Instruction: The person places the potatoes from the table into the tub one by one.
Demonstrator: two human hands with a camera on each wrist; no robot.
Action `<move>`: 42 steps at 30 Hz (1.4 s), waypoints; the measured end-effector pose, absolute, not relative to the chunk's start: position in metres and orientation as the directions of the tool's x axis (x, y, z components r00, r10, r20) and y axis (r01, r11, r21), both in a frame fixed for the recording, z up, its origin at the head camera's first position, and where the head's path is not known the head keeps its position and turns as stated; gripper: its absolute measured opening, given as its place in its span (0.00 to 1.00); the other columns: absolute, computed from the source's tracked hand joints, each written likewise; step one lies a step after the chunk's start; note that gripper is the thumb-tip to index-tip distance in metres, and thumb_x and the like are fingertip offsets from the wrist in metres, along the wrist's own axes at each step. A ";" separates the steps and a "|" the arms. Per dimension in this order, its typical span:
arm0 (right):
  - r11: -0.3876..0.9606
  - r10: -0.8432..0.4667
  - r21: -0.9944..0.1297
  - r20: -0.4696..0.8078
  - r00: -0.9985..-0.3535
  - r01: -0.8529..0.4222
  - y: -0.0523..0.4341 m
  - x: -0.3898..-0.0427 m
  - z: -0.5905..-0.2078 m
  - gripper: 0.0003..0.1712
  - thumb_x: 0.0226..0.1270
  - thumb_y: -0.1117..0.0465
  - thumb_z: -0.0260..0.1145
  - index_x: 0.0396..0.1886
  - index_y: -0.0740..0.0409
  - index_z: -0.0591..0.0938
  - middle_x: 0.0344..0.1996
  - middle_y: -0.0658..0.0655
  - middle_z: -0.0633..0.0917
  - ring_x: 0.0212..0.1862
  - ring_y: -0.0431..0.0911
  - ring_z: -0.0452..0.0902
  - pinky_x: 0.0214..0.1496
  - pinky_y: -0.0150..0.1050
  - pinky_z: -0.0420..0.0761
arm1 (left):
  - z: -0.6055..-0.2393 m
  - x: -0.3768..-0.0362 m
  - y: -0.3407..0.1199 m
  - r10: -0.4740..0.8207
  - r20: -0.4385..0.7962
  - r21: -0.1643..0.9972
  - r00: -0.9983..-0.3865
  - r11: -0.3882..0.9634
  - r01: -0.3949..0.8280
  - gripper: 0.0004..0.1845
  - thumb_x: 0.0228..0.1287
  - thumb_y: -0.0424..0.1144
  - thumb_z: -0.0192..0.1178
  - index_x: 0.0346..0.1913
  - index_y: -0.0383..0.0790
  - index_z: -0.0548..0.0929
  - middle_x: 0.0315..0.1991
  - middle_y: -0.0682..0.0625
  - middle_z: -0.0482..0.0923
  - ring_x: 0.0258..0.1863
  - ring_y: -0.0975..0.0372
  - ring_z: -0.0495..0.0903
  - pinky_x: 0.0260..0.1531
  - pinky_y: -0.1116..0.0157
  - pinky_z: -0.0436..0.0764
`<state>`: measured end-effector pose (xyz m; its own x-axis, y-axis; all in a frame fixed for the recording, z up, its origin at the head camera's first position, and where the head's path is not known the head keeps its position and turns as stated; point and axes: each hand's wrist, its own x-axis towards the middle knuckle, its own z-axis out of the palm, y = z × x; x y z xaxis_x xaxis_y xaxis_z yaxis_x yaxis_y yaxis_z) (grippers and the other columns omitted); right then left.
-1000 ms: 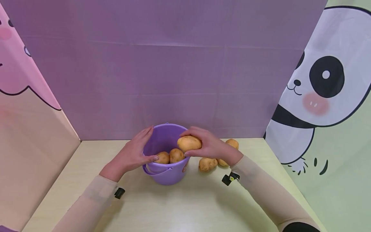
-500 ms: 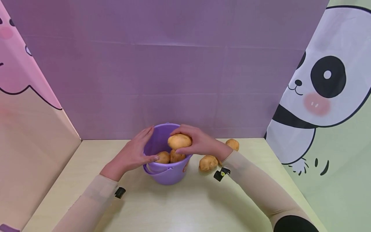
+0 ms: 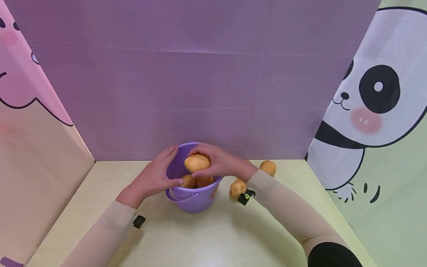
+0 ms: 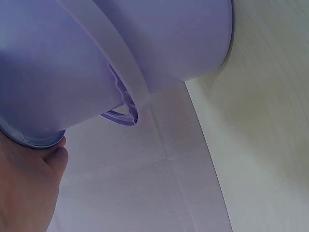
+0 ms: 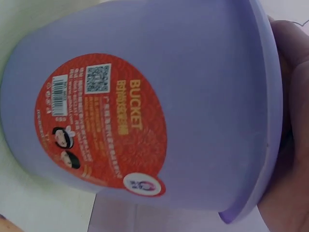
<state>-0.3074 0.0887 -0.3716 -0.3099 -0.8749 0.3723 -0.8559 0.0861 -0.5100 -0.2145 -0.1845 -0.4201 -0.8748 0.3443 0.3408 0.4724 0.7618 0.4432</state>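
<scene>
The bucket (image 3: pixel 194 203) is purple (its label (image 5: pixel 104 121) red), the potatoes (image 3: pixel 197 163) yellow-brown.

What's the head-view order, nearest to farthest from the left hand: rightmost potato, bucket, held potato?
1. Bucket: touching the left hand.
2. Held potato: farther right, in the right hand.
3. Rightmost potato: on the table, right of the bucket.

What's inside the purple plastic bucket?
Two rounded yellow-brown potatoes show; a bare right hand grips another potato at the mouth of the bucket. Its bottom and anything beneath the pair are hidden.
</scene>
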 end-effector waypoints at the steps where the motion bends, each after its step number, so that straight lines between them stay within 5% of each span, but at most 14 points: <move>1: 0.086 -0.879 -0.503 0.368 -0.303 -0.860 0.086 -0.308 -0.371 0.30 0.64 0.54 0.87 0.61 0.53 0.84 0.55 0.48 0.85 0.54 0.41 0.80 0.57 0.38 0.83 | -0.420 -0.215 -0.185 0.344 0.341 0.445 -0.875 0.761 0.473 0.67 0.62 0.71 0.72 0.87 0.26 0.55 0.89 0.34 0.52 0.87 0.39 0.52 0.82 0.35 0.60; 9: 0.119 -0.909 -0.471 0.301 -0.286 -0.874 0.071 -0.308 -0.367 0.30 0.63 0.52 0.86 0.60 0.56 0.83 0.53 0.49 0.85 0.53 0.40 0.79 0.58 0.34 0.81 | -0.421 -0.215 -0.184 0.329 0.318 0.461 -0.889 0.766 0.448 0.66 0.61 0.63 0.78 0.88 0.28 0.54 0.89 0.36 0.50 0.88 0.40 0.51 0.82 0.36 0.60; 42: 0.100 -0.938 -0.523 0.236 -0.256 -0.847 0.061 -0.309 -0.376 0.34 0.66 0.53 0.84 0.67 0.57 0.82 0.59 0.51 0.83 0.54 0.40 0.78 0.58 0.34 0.82 | -0.422 -0.216 -0.184 0.345 0.331 0.457 -0.878 0.756 0.469 0.64 0.63 0.66 0.74 0.87 0.26 0.56 0.89 0.33 0.51 0.87 0.37 0.51 0.81 0.35 0.59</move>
